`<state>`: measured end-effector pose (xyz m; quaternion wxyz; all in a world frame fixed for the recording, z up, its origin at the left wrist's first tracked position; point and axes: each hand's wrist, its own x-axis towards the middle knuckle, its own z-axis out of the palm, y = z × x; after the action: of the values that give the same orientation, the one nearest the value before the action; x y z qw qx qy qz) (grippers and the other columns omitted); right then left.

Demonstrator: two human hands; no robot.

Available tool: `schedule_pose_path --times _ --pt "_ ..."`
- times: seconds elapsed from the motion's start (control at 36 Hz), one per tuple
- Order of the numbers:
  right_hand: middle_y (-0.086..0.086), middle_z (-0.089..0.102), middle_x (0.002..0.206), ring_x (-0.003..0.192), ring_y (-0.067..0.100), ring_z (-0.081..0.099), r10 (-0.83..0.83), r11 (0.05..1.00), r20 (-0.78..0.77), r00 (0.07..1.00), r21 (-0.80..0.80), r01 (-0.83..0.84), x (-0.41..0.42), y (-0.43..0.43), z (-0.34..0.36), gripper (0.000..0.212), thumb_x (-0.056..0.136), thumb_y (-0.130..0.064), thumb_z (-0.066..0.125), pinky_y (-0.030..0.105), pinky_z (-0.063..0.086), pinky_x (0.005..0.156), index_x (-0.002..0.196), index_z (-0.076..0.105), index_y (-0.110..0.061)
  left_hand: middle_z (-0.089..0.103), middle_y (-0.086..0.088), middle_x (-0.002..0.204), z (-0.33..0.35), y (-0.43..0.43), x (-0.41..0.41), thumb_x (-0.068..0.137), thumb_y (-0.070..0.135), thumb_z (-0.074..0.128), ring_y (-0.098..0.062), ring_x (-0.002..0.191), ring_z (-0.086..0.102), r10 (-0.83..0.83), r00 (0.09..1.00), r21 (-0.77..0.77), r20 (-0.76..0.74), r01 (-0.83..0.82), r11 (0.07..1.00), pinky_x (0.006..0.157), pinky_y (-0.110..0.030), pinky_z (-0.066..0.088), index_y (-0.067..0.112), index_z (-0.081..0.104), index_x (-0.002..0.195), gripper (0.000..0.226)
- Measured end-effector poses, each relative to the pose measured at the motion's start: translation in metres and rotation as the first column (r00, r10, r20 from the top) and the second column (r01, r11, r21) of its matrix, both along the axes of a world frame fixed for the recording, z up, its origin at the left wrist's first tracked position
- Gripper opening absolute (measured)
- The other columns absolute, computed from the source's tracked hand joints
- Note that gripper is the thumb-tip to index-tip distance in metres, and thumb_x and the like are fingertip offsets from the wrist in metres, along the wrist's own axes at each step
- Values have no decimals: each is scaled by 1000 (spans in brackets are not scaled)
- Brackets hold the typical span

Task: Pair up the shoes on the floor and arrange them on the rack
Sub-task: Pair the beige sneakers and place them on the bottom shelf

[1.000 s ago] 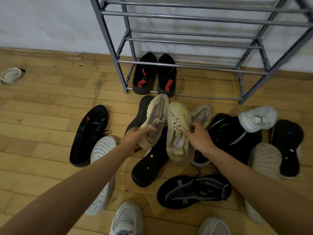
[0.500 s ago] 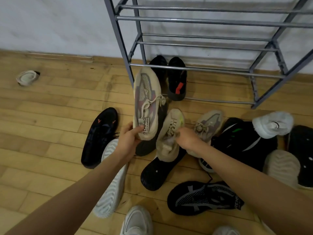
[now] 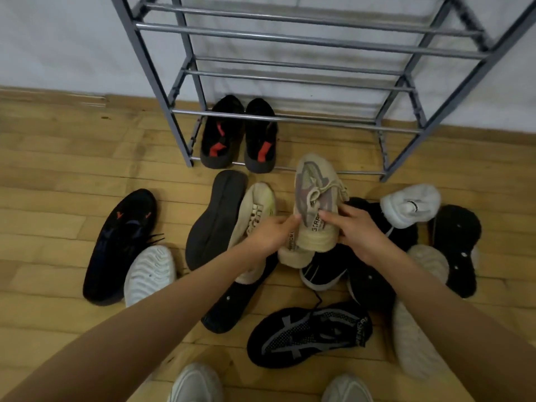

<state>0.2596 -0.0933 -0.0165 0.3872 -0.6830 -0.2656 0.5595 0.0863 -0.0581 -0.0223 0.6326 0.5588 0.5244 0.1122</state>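
Two hands meet over the pile, both on beige sneakers. The right hand (image 3: 358, 232) pinches the patterned beige sneaker (image 3: 314, 195) at its heel end, thumb on the printed heel tab and the other fingers (image 3: 343, 240) wrapped round the far side. The shoe is raised above the heap, toe pointing at the rack (image 3: 150, 68). The left hand (image 3: 271, 235) comes in from the other side with its fingers curled onto the heel of the second beige sneaker (image 3: 294, 255), which sits right under the first and touches it. The left thumb reaches across to the patterned one's side.

Just left of them lies a cream shoe (image 3: 256, 207) with a yellow-green edge, laces up, on the wooden floor (image 3: 58, 175). Beside that is a black shoe (image 3: 214, 221) flipped sole-up.

On the rack's bottom rails a pair of black shoes with red tabs (image 3: 222, 134) sits side by side at the left end, toes toward the wall.

More is scattered around. A black laced shoe (image 3: 124, 242) lies far left with a white ridged sole (image 3: 149, 274) against it. A black mesh sneaker (image 3: 310, 333) lies near the person's feet, and out right a white shoe (image 3: 412, 204) rests on dark ones beside a black clog (image 3: 458, 245).
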Motion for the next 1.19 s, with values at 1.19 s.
schedule_pose_path --times 1.19 --pt "1 54 121 113 27 56 25 986 211 977 -166 10 57 -58 -38 65 90 -15 61 47 56 83 144 28 -32 52 -12 129 -25 11 60 83 17 69 -29 115 53 -13 940 -40 -341 -1 999 88 -39 52 10 34 140 68"
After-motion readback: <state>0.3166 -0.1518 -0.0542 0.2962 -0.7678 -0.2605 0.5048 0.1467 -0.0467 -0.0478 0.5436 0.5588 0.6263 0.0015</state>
